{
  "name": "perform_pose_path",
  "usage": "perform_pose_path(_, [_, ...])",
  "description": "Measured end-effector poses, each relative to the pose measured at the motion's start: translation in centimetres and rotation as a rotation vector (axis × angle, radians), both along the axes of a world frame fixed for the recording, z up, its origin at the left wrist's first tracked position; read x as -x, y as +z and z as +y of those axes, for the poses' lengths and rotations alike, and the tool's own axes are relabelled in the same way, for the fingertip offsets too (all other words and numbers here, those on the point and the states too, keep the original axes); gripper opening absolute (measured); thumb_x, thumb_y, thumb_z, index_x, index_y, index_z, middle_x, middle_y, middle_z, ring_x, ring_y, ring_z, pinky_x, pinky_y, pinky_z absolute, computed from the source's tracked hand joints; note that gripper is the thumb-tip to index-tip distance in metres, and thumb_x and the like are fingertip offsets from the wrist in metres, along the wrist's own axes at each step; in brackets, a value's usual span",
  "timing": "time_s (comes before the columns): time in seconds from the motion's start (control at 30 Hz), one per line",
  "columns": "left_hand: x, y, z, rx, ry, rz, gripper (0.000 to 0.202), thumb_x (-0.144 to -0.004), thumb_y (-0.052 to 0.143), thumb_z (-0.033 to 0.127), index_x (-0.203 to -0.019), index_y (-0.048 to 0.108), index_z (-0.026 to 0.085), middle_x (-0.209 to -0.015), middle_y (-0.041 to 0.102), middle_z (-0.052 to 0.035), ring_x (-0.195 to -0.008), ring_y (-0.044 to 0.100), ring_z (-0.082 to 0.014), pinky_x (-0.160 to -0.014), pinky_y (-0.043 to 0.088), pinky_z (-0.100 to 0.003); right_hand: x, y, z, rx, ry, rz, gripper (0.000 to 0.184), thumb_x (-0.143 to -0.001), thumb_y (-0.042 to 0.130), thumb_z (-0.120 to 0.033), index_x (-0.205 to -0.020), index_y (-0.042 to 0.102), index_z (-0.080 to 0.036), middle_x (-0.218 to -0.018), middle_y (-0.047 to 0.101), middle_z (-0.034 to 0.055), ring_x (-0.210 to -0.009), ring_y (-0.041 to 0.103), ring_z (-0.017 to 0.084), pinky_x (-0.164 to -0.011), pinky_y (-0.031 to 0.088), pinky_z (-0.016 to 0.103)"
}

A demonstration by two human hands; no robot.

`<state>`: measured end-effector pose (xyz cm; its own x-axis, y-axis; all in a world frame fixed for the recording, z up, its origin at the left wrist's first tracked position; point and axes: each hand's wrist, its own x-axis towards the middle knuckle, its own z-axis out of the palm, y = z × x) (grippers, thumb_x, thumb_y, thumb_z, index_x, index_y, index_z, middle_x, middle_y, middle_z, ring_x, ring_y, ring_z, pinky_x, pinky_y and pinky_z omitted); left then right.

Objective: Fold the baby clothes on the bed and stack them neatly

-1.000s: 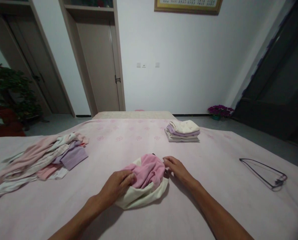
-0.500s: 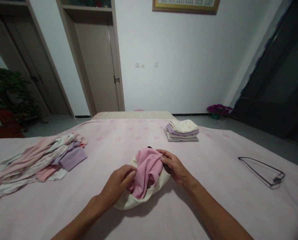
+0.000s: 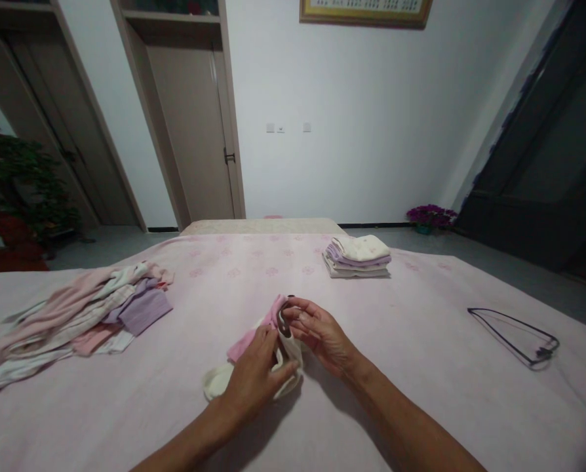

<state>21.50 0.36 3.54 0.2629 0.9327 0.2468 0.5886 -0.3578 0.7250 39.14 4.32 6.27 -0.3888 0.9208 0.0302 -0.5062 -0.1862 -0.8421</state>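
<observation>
Between my hands, low over the bed, is a soft cream-and-pink cloth item (image 3: 244, 343) with a dark brown edge or trim. Bunched as it is, its exact kind cannot be made out. My left hand (image 3: 256, 370) is closed on the near side of the fabric, thumb pointing right, and covers much of it. At the upper right, my right hand (image 3: 320, 331) pinches the folded edge beside the brown trim. A cream end of the cloth sticks out to the left under my left wrist.
A loose heap of pink, white and purple clothes (image 3: 91, 308) lies on the left of the pink sheet (image 3: 411, 393). Toward the far edge stands a folded stack of cloth (image 3: 359, 257). A thin black frame (image 3: 514, 334) rests on the right.
The cloth item has been turned and gathered narrower; its pink inside, widely exposed before, is now mostly hidden. My left hand moved right, closer to my right hand, which shifted slightly left.
</observation>
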Motion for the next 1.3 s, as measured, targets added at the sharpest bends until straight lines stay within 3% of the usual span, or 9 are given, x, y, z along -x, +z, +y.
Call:
perform_pose_path(0.17, [0.7,-0.4,2.2,0.14,0.076,-0.257,0.021,-0.087,0.053,0.038,-0.086,0.063,0.019,-0.085,0.062,-0.0033,-0.079,0.058,-0.0191,-0.075,0.046,-0.03,-0.2,-1.1,0.5,-0.072,-0.057,-0.185,0.052,-0.072,0.082,-0.045,-0.115,0.065,-0.02,-0.114,0.068,0.0098,-0.1,0.066,0.021,-0.087,0.05,0.034])
perform_pose_path(0.37, [0.8,-0.7,2.1,0.296,-0.117,-0.497,0.025,-0.086,0.059,0.041,-0.093,0.067,0.017,-0.089,0.067,-0.004,-0.079,0.06,-0.0168,-0.073,0.046,-0.027,0.1,-3.3,0.2,-0.342,-0.08,-0.495,0.058,-0.061,0.087,-0.038,-0.112,0.066,-0.022,-0.11,0.068,0.0052,-0.103,0.06,0.026,-0.088,0.048,0.037])
perform_pose_path(0.43, [1.0,-0.4,1.9,0.324,-0.185,-0.501,0.027,-0.086,0.061,0.04,-0.098,0.069,0.018,-0.095,0.07,-0.0061,-0.081,0.062,-0.0172,-0.075,0.047,-0.028,0.5,-4.2,0.1,-0.292,-0.13,-0.499,0.043,-0.068,0.081,-0.043,-0.102,0.067,-0.02,-0.098,0.069,0.004,-0.092,0.061,0.023,-0.081,0.049,0.034])
perform_pose_path(0.53, [2.1,0.7,2.6,0.323,-0.074,-0.562,0.034,-0.087,0.06,0.045,-0.101,0.069,0.016,-0.088,0.07,-0.007,-0.072,0.062,-0.0163,-0.068,0.047,-0.027,0.6,-4.5,0.6,-0.095,-0.188,-0.36,0.033,-0.078,0.071,-0.047,-0.092,0.067,-0.016,-0.082,0.069,0.0039,-0.074,0.061,0.019,-0.069,0.048,0.031])
perform_pose_path(0.67, [4.6,2.8,5.0,0.1,0.186,-0.566,0.035,-0.084,0.061,0.046,-0.1,0.069,0.016,-0.087,0.072,-0.0075,-0.078,0.064,-0.0185,-0.068,0.046,-0.027,-0.6,-2.0,1.8,0.029,-0.15,-0.067,0.028,-0.079,0.071,-0.038,-0.098,0.069,-0.017,-0.084,0.073,0.0057,-0.077,0.067,0.02,-0.076,0.052,0.032])
perform_pose_path(0.8, [6.2,4.7,7.3,0.007,0.232,-0.573,0.037,-0.083,0.062,0.047,-0.103,0.07,0.016,-0.096,0.073,-0.0091,-0.092,0.065,-0.0222,-0.076,0.047,-0.03,-2.4,2.7,2.3,-0.063,-0.009,-0.016,0.03,-0.078,0.072,-0.029,-0.106,0.071,-0.018,-0.097,0.075,0.0069,-0.089,0.07,0.021,-0.086,0.052,0.033])
perform_pose_path(0.97, [4.4,5.9,7.8,0.166,-0.034,-0.543,0.04,-0.08,0.068,0.044,-0.111,0.071,0.019,-0.112,0.072,-0.0096,-0.106,0.064,-0.025,-0.087,0.049,-0.033,-3.6,7.1,2.6,-0.247,0.197,-0.089,0.035,-0.079,0.073,-0.03,-0.11,0.071,-0.015,-0.111,0.073,0.0107,-0.104,0.067,0.024,-0.098,0.047,0.038])
perform_pose_path(1.13, [1.2,5.8,6.6,0.427,-0.457,-0.459,0.042,-0.07,0.078,0.034,-0.108,0.073,0.02,-0.099,0.075,-0.0065,-0.094,0.066,-0.0277,-0.082,0.053,-0.036,-3.5,9.1,3.4,-0.272,0.269,-0.196,0.035,-0.073,0.078,-0.036,-0.098,0.071,-0.013,-0.091,0.075,0.0085,-0.084,0.068,0.022,-0.083,0.052,0.034])
perform_pose_path(1.3, [-0.5,4.5,6.1,0.401,-0.38,-0.436,0.029,-0.061,0.081,0.03,-0.087,0.077,0.017,-0.092,0.075,-0.007,-0.09,0.065,-0.0295,-0.078,0.054,-0.038,-4.5,10.5,3.7,-0.31,0.172,-0.286,0.041,-0.07,0.081,-0.044,-0.097,0.071,-0.015,-0.088,0.074,0.0066,-0.084,0.067,0.022,-0.08,0.052,0.034])
